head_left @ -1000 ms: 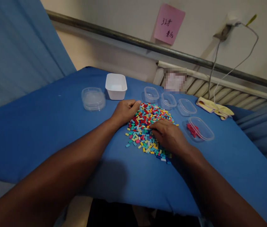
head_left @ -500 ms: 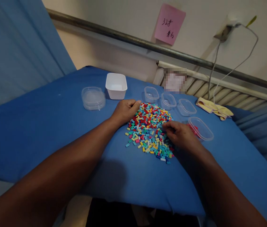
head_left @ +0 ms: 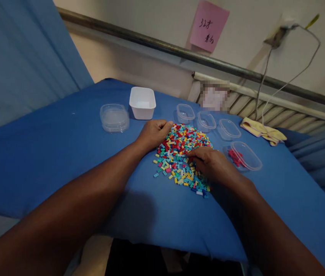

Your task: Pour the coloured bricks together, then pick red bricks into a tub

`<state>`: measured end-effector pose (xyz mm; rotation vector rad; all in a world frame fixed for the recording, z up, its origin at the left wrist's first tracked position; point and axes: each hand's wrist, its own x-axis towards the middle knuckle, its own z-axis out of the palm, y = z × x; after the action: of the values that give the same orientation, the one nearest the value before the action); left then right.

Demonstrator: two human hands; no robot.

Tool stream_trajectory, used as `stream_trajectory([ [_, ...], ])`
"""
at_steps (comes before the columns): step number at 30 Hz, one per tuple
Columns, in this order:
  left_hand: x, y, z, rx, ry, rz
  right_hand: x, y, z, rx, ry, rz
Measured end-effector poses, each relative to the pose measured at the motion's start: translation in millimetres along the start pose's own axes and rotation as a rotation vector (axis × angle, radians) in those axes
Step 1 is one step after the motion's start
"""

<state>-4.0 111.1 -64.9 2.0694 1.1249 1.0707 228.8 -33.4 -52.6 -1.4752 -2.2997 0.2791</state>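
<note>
A pile of small toy building bricks (head_left: 179,140) in red, yellow, green, blue, pink and white spreads over the blue cloth. At its upper left edge rests my left hand (head_left: 154,133), fingers curled under and thumb along the side; what lies inside is hidden. My right hand (head_left: 210,161) reaches over the right side of the pile, forefinger stretched to the bricks and the other fingers bent in. Its fingertips touch the pile, and any brick between them is too small to make out. Right of this hand, a clear container (head_left: 247,156) holds red bricks (head_left: 236,158).
Three more clear containers, the left (head_left: 185,113), middle (head_left: 206,121) and right (head_left: 229,129), line the pile's far side. A white tub (head_left: 142,103) stands beside stacked clear lids (head_left: 114,118). A yellow cloth (head_left: 263,131) lies at the back right, near a hanging cable (head_left: 290,79).
My right hand has moved left, further over the pile, uncovering more of the red bricks in the container. My left hand stays at the pile's edge. The view has shifted slightly.
</note>
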Motion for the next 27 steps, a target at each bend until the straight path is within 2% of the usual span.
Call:
stream_trajectory([
  [10,-0.4,-1.4,1.2,-0.010,0.007,0.016,8.2,5.5,-9.7,-0.117,-0.165,-0.049],
  [14,0.0,-2.7,1.0,-0.005,0.009,0.009,5.8,4.3,-13.9,-0.092,-0.160,-0.038],
  [16,-0.2,-2.3,0.6,-0.008,0.008,0.013,1.4,4.7,-18.0,-0.044,-0.096,-0.032],
  [19,-1.2,0.1,-0.2,-0.006,0.006,0.014,-12.1,13.2,-30.9,0.005,0.114,0.000],
  [23,-2.5,3.6,-1.0,-0.005,0.005,0.001,-39.9,42.8,-57.1,-0.131,0.454,0.208],
  [25,-2.4,4.0,-1.2,-0.009,0.003,0.004,-54.1,61.3,-67.3,-0.235,0.517,0.353],
  [27,-1.8,3.0,-1.2,-0.005,0.007,0.009,-65.6,77.4,-72.9,-0.320,0.484,0.480],
])
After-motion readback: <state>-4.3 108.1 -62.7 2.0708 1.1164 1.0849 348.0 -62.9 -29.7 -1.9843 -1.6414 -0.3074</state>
